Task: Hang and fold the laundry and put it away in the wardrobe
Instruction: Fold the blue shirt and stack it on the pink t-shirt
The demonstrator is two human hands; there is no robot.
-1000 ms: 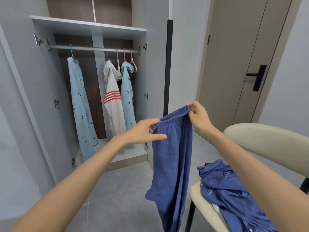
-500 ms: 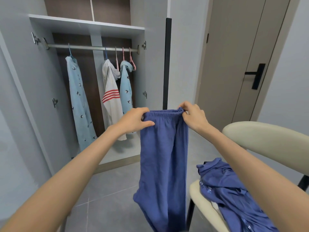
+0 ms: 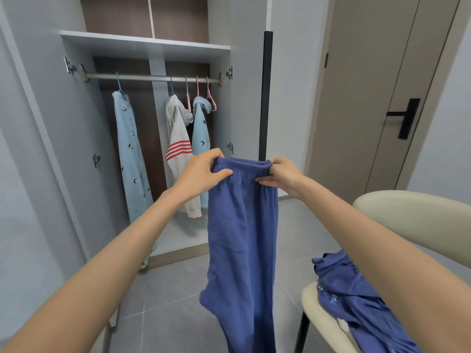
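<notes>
- Wardrobe (image 3: pixel 142 42): fills the left half of the frame, doors open. Its rail (image 3: pixel 153 77) at upper left carries three hung garments (image 3: pixel 130 161). A pink hanger (image 3: pixel 212 101) at the rail's right end looks bare.
- Chair (image 3: pixel 413 212): cream, at lower right. A second blue garment (image 3: pixel 356 296) lies crumpled on the seat.
- Blue trousers (image 3: pixel 242 238): at centre frame, held in the air in front of the wardrobe and hanging straight down from the waistband. The legs run out of the bottom edge, so floor contact cannot be told.
- Left hand (image 3: pixel 204 171): fingers and thumb are curled round the left end of the waistband.
- Right hand (image 3: pixel 283 174): pinches the right end, with the waistband stretched level between the two hands.
- Handling, as a judgement: the fabric is light, soft and limp, with no stiffness of its own. The gathered elastic waistband is the firmest part and the best place to hold. The legs would need matching before a fold. Draped off-centre over a hanger, the cloth would likely slide.
</notes>
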